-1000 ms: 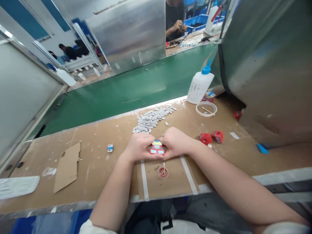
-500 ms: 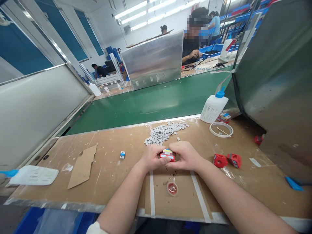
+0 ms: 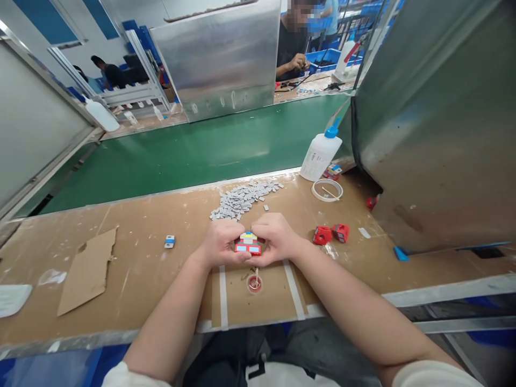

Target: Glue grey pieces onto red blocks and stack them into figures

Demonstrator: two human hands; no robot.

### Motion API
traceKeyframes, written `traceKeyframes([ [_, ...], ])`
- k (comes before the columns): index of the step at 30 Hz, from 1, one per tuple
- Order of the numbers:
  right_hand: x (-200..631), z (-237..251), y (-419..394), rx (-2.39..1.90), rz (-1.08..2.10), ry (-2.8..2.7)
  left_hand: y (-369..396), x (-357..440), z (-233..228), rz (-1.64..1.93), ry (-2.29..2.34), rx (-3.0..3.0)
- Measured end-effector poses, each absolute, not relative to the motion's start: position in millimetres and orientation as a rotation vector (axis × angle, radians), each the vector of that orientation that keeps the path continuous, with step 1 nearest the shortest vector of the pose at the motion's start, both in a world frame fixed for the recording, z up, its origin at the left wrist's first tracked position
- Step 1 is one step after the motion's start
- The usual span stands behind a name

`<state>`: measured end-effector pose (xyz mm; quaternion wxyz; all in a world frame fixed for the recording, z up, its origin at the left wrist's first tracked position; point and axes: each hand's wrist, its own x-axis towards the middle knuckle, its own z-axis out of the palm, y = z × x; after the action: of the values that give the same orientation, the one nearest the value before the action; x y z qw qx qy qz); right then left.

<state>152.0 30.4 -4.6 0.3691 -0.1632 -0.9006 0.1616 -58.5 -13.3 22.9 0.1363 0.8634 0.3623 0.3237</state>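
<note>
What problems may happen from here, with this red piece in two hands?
The red piece, between the left hand and right hand, might slip into the cup of reddish material close below them in view. A hand could catch the stick in that cup and tip it. The pile of grey pieces lies just beyond the hands; a bump might scatter it.

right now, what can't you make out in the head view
All in the head view:
Ends and underside of the red toy piece: covered by the left grip and right grip.
Label text on the blue-capped bottle: too small.
Part of the red-and-blue piece: behind that bottle.
Rest of the white object: cut off by the left edge.
</note>
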Motion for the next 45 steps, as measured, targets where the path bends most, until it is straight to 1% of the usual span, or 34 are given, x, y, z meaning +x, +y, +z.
traceKeyframes([
  [5, 152, -3, 25, -0.311, 0.294, -2.259, -17, -55, 29, 1.006, 0.938, 2.528],
  [11, 154, -1, 23, -0.298, 0.275, -2.266, -15, -53, 29, 1.091, 0.809, 2.537],
  [18, 155, -1, 25, -0.281, 0.22, -2.289, -14, -53, 28, 1.104, 0.817, 2.532],
  [22, 158, 0, 29, -0.283, 0.23, -2.303, -15, -52, 28, 1.124, 0.81, 2.591],
  [24, 162, 0, 34, -0.262, 0.263, -2.303, -16, -52, 28, 1.16, 0.877, 2.679],
  [26, 167, 2, 40, -0.242, 0.393, -2.293, -17, -52, 27, 1.223, 1.017, 2.816],
  [27, 168, 2, 42, -0.246, 0.511, -2.279, -17, -52, 27, 1.261, 1.095, 2.882],
  [31, 166, 2, 42, -0.369, 1.136, -2.078, -15, -59, 26, 1.343, 1.286, 3.02],
  [33, 161, 1, 39, -0.421, 1.446, -1.93, -13, -63, 26, 1.296, 1.345, 3.038],
  [35, 156, 0, 38, -0.457, 1.666, -1.788, -12, -66, 26, 1.248, 1.42, 3.03],
  [36, 153, -1, 39, -0.484, 1.72, -1.733, -11, -67, 26, 1.235, 1.47, 3.012],
  [38, 150, -2, 40, -0.553, 1.728, -1.673, -11, -68, 24, 1.202, 1.552, 2.976],
  [42, 145, -8, 43, -0.703, 1.608, -1.724, -12, -66, 17, 0.968, 1.592, 2.934],
  [45, 144, -14, 42, -0.767, 1.542, -1.697, -13, -64, 14, 0.98, 1.592, 2.757],
])
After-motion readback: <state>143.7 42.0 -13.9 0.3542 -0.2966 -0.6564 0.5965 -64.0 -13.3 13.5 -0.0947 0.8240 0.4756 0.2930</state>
